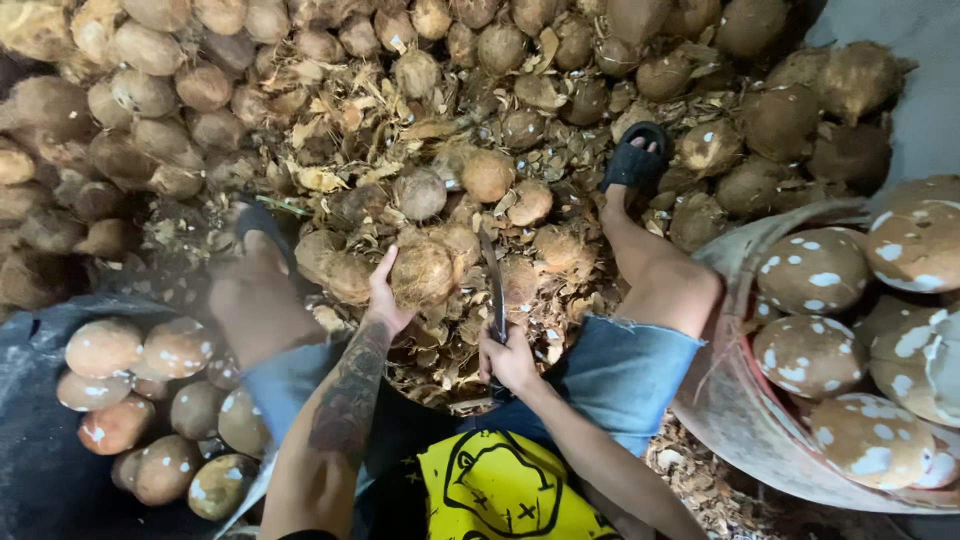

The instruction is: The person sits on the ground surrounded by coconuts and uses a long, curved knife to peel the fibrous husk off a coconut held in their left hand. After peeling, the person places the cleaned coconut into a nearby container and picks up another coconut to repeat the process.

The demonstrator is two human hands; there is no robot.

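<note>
My left hand (385, 295) grips a brown, fibrous husked coconut (424, 272) from its left side, holding it over a heap of husk scraps between my knees. My right hand (508, 358) is closed around the handle of a long dark knife (494, 282), whose blade points away from me and stands just right of the coconut. I sit with legs apart, in blue denim shorts and black sandals.
A big pile of brown coconuts (150, 90) fills the far side. A dark tub (40, 440) at the left holds peeled, pale-spotted coconuts. A large basin (740, 420) at the right holds more peeled ones. Husk scraps (440, 360) cover the ground.
</note>
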